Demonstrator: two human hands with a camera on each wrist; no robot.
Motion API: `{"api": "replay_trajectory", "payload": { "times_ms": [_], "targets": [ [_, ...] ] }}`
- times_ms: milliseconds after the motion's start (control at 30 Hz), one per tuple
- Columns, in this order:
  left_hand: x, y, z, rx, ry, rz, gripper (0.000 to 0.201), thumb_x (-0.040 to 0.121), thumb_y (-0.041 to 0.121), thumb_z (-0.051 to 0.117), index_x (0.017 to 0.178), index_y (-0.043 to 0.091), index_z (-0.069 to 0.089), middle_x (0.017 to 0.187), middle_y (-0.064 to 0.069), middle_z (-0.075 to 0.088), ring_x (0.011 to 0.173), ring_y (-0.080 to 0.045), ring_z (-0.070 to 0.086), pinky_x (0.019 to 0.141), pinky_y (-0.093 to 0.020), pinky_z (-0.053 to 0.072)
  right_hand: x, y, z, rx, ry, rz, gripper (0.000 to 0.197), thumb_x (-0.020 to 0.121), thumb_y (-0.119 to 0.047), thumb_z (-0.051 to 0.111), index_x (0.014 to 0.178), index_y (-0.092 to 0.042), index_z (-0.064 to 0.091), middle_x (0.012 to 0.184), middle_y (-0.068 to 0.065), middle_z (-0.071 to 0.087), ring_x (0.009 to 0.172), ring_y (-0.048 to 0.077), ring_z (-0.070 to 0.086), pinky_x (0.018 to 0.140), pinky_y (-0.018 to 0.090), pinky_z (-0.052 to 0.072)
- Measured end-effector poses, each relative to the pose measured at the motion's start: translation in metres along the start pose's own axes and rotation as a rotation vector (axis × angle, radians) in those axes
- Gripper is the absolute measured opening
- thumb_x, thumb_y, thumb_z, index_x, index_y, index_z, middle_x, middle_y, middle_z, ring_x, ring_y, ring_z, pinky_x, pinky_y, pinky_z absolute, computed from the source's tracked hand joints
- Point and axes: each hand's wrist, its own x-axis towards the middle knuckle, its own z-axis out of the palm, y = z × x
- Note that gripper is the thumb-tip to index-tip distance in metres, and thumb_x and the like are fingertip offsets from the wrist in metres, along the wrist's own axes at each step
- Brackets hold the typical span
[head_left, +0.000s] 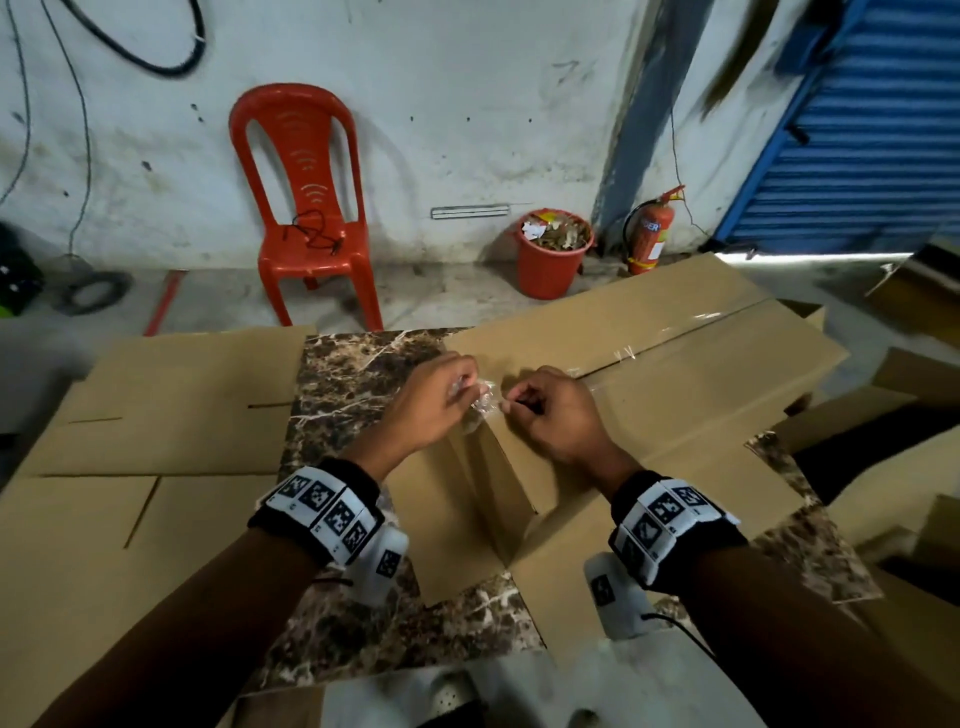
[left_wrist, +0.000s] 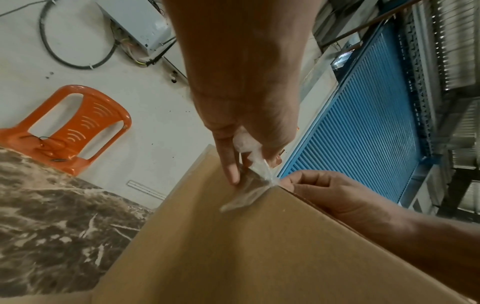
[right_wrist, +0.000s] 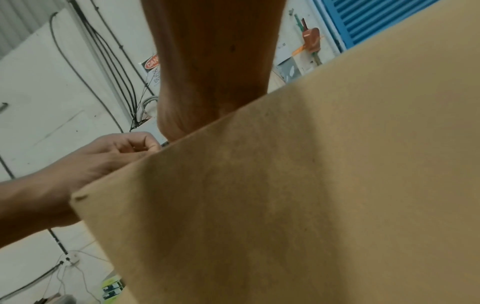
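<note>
Both my forearms (head_left: 197, 613) reach forward and converge. My left hand (head_left: 436, 400) pinches one end of a crumpled strip of clear plastic tape (head_left: 480, 404) between thumb and fingertips; my right hand (head_left: 550, 415), fingers curled, pinches the other end.

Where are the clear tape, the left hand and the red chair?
clear tape (head_left: 482, 402), head view, its crumpled middle.
left hand (head_left: 432, 410), head view, back of the hand.
red chair (head_left: 322, 260), head view, front of the seat.
</note>
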Motion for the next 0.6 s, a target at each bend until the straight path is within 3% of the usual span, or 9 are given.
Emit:
{"api": "replay_trajectory", "payload": {
  "times_ms": [100,267,333,433,500,600],
  "targets": [
    [-0.004,0.0,0.002,-0.026,0.046,0.014,0.021,0.093,0.017,0.062,0.076,0.016,0.048,0.077,0.003,0.053,0.072,-0.015,0.053,0.063,-0.026,0.041,0.001,0.001,-0.001,-0.01,-0.019,-0.029,0.006,0.084,-0.022,0.074,0.087,-0.018,0.072,0.083,-0.007,0.059,0.076,0.013,0.057,0.072,0.029,0.049],
    [-0.006,-0.003,0.007,-0.141,0.17,-0.104,0.016,0.096,0.017,0.06,0.081,0.017,0.052,0.077,-0.002,0.063,0.065,-0.014,0.064,0.056,-0.034,0.054,0.0,0.001,0.0,0.006,-0.023,-0.031,0.008,0.082,-0.016,0.073,0.09,-0.016,0.07,0.085,-0.004,0.06,0.077,0.014,0.058,0.074,0.031,0.049],
    [0.0,0.001,0.008,-0.194,0.203,-0.146,0.014,0.096,0.015,0.059,0.084,0.016,0.053,0.077,-0.001,0.065,0.06,-0.008,0.065,0.051,-0.031,0.055,-0.002,0.001,0.001,-0.043,-0.019,-0.054,0.018,0.083,-0.018,0.07,0.101,-0.017,0.068,0.095,-0.002,0.06,0.084,0.014,0.057,0.076,0.029,0.048],
    [0.021,0.013,-0.003,-0.199,0.244,-0.141,0.013,0.096,0.019,0.059,0.085,0.016,0.052,0.076,0.007,0.06,0.059,-0.003,0.06,0.05,-0.025,0.05,-0.005,0.001,0.002,-0.212,0.012,-0.111,0.045,0.082,-0.028,0.066,0.125,-0.016,0.06,0.118,0.004,0.057,0.107,0.021,0.051,0.091,0.036,0.047],
    [0.04,0.021,-0.02,-0.198,0.153,-0.059,0.016,0.094,0.02,0.062,0.085,0.013,0.052,0.075,0.004,0.056,0.06,-0.004,0.056,0.051,-0.023,0.047,-0.008,0.0,0.001,-0.224,0.043,-0.105,0.055,0.084,-0.033,0.065,0.134,-0.016,0.052,0.123,0.005,0.053,0.113,0.021,0.047,0.096,0.038,0.046],
    [0.061,0.026,-0.041,-0.246,-0.119,-0.058,0.019,0.091,0.015,0.067,0.081,0.01,0.052,0.075,-0.008,0.06,0.059,-0.017,0.063,0.05,-0.032,0.05,-0.006,-0.003,0.004,-0.151,0.08,-0.035,0.056,0.088,-0.044,0.06,0.137,-0.019,0.049,0.121,0.003,0.056,0.11,0.018,0.05,0.091,0.034,0.047]
  ]
}}
